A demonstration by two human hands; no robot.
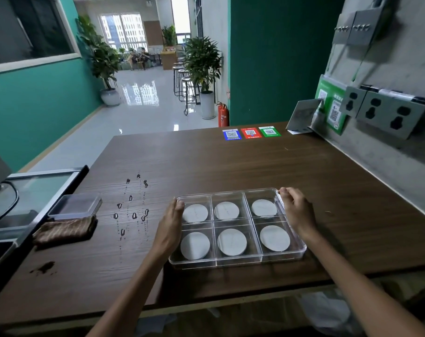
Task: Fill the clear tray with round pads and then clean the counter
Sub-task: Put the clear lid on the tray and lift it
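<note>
Clear tray lower centre of frame on bench, all six compartments hold round pads. Left hand flat against left wall; right hand curled over right rim. Risk: uneven lift tips tray, pads slide out. Spill drops left-centre unwiped; brown cloth far left.

Counter bears tray, cloth, droplets.
</note>
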